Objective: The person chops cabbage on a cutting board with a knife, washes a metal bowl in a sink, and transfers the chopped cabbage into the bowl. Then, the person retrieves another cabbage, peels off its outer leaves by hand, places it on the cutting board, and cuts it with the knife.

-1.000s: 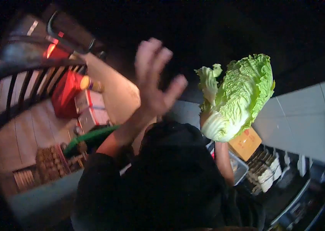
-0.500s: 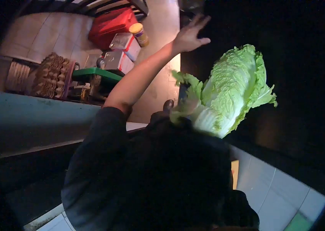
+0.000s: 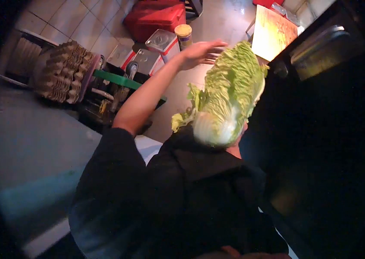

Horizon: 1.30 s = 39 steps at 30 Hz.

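A large napa cabbage (image 3: pixel 232 93) with pale green, crinkled leaves and a white base is held up in front of my chest. A loose outer leaf (image 3: pixel 187 114) hangs off its left side. Most of my right hand (image 3: pixel 244 129) is hidden behind the cabbage; a bit of it and the wrist show at the lower right edge, supporting the head from beneath. My left hand (image 3: pixel 202 54) reaches forward beside the leafy top, fingers stretched out and nothing in them. Whether its fingertips touch the leaves I cannot tell.
Stacked egg trays (image 3: pixel 63 73) stand at left near a green-edged cart (image 3: pixel 115 79). Beyond my left arm are lidded clear boxes (image 3: pixel 163 41), a yellow-lidded jar (image 3: pixel 183 34) and a red cooler box (image 3: pixel 154 19). A wooden tabletop (image 3: pixel 273 32) lies ahead; a dark surface fills the right.
The view has swung right, bringing the wooden tabletop in. The cabbage has come closer to my body and to my left hand, away from the dark area.
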Tool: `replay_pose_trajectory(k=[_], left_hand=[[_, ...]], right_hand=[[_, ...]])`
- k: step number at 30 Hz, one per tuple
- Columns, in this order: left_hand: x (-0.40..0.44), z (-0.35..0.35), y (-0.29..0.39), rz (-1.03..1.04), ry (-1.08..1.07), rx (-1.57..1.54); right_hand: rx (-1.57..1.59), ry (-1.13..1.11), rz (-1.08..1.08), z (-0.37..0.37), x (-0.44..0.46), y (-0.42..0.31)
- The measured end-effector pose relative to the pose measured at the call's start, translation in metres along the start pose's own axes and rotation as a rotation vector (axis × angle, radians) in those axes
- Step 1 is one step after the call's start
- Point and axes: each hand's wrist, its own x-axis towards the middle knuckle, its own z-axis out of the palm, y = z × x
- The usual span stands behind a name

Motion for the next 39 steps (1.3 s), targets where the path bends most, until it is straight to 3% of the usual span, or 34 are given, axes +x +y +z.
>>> replay_pose_trajectory(k=[2, 4, 5, 6, 7, 8, 10, 11, 12, 14, 16, 18, 21, 24, 28, 32, 35, 36, 37, 38, 39], left_hand=[[0.012, -0.020, 0.007, -0.049, 0.139, -0.012], [0.010, -0.038, 0.017, -0.096, 0.309, 0.044], [0.009, -0.043, 0.020, -0.067, 0.448, 0.068], [0.011, -0.039, 0.029, -0.034, 0.586, 0.099], [0.017, -0.088, 0.021, 0.035, 0.735, 0.039], [-0.006, -0.145, -0.012, 0.111, 0.796, 0.019], [-0.043, -0.186, -0.014, 0.221, 0.968, 0.042], [-0.046, -0.189, -0.019, 0.235, 1.071, 0.038], [-0.049, -0.192, -0.022, 0.222, 1.062, -0.021], [-0.064, -0.208, -0.031, 0.204, 1.013, -0.129], [-0.064, -0.194, -0.036, 0.161, 0.729, -0.327], [-0.045, -0.185, -0.033, 0.107, 0.307, -0.566], [-0.005, -0.187, -0.014, 0.035, 0.258, -0.587], [0.040, -0.212, 0.014, 0.132, 0.111, -0.636], [0.109, -0.262, 0.056, 0.275, 0.064, -0.604], [0.184, -0.296, 0.076, 0.289, -0.134, -0.478], [0.205, -0.290, 0.106, 0.298, -0.077, -0.300], [0.225, -0.286, 0.101, 0.387, -0.149, -0.293], [0.239, -0.283, 0.096, 0.340, -0.127, -0.159], [0.256, -0.278, 0.090, 0.442, -0.084, -0.107], [0.270, -0.278, 0.084, 0.406, -0.106, -0.144]], right_hand=[[0.023, -0.010, 0.006, 0.009, 0.016, -0.022], [0.182, 0.022, 0.059, 0.021, 0.046, -0.034], [0.374, -0.067, 0.145, 0.009, 0.065, -0.037], [0.368, -0.058, 0.170, 0.017, 0.079, -0.052], [0.271, -0.055, 0.223, 0.046, 0.132, -0.050], [0.212, -0.045, 0.224, 0.063, 0.157, 0.005], [0.198, -0.138, 0.211, 0.099, 0.197, 0.039], [0.437, -0.271, 0.336, 0.098, 0.217, 0.033], [0.224, -0.286, 0.250, 0.111, 0.231, 0.033], [0.227, -0.258, 0.223, 0.135, 0.260, 0.055], [0.151, -0.231, 0.203, 0.146, 0.287, 0.058], [0.098, -0.260, 0.196, 0.155, 0.315, 0.052], [0.136, -0.262, 0.175, 0.164, 0.355, 0.047], [0.126, -0.191, 0.089, 0.163, 0.398, 0.043], [0.085, -0.098, -0.054, 0.147, 0.453, 0.037], [0.310, -0.358, 0.010, 0.108, 0.486, 0.011], [0.041, -0.184, -0.100, 0.072, 0.500, -0.005], [-0.023, -0.132, -0.110, 0.066, 0.503, -0.010], [-0.037, -0.041, -0.128, 0.067, 0.502, -0.015], [-0.114, -0.020, -0.195, 0.059, 0.507, -0.020], [-0.195, 0.003, -0.256, 0.046, 0.512, -0.024]])
